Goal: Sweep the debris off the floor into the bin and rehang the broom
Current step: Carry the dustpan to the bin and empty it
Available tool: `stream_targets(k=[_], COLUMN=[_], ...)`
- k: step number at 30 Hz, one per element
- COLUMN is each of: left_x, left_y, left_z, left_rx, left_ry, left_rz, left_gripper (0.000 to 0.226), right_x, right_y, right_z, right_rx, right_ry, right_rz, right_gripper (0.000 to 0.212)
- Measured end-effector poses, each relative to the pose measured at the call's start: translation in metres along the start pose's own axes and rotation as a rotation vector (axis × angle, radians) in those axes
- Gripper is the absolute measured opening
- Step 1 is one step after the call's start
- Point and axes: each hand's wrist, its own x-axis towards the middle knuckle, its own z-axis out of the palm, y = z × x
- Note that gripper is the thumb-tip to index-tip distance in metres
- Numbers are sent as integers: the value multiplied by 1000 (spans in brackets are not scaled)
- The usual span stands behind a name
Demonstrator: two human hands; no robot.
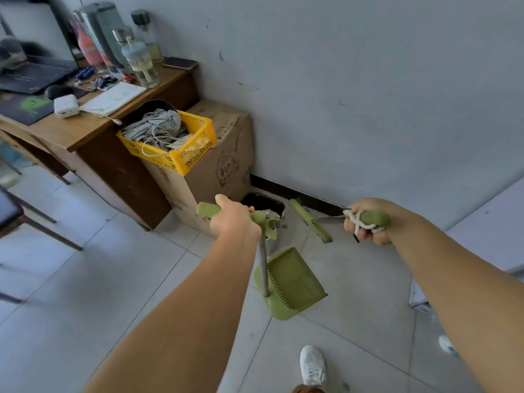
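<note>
Gripping the green dustpan handle (211, 209), the left hand (234, 221) has its fingers curled fully round the grip, thumb on top, forearm extended forward from the lower left. The metal shaft (263, 268) drops from this hand to the green dustpan (292, 283), which rests on the tiled floor (113, 279) just below and slightly right of the left hand, its open mouth facing up toward the wall.

The right hand (365, 222) is closed round the green broom handle (374, 219), with a white cord (358, 222) looped over the handle end and across the fingers. The right forearm enters from the lower right edge. From this hand the broom shaft runs left and downward to the green broom head (310, 224), which lies on the floor near the dark skirting (297, 194), between the two hands.

The bin (263, 204), lined in black, stands against the wall beside a cardboard box (215, 171); the left hand and dustpan clip cover part of its rim, and its contents cannot be made out. No debris can be distinguished on the floor. A yellow basket (181, 154) holding grey cloth sits on the box, next to a wooden table (73, 131). A white shoe (313, 364) shows at the bottom edge, partly cut off. The broom bristles are too foreshortened to resolve.
</note>
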Motion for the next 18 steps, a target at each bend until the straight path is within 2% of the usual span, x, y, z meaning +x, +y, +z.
stream_targets(k=[3, 8, 10, 13, 16, 18], left_x=[20, 49, 59, 70, 79, 82], left_y=[-19, -45, -52, -60, -69, -75], left_z=[24, 44, 50, 58, 62, 65], left_rx=[-83, -55, -41, -85, -149, -172], left_ry=[200, 392, 452, 493, 516, 515], left_rz=[-66, -150, -159, -137, -169, -186], left_gripper=[35, 48, 52, 53, 48, 47], right_x=[38, 112, 133, 159, 177, 192], right_y=[-14, -37, -49, -64, -73, -73], right_z=[-13, -19, -15, -7, -1, 0], right_rx=[-56, -214, -327, -542, -598, -681], right_ry=[-18, -2, -13, -39, -84, -77], right_rz=[17, 91, 118, 132, 157, 121], right_gripper=[35, 8, 12, 33, 37, 29])
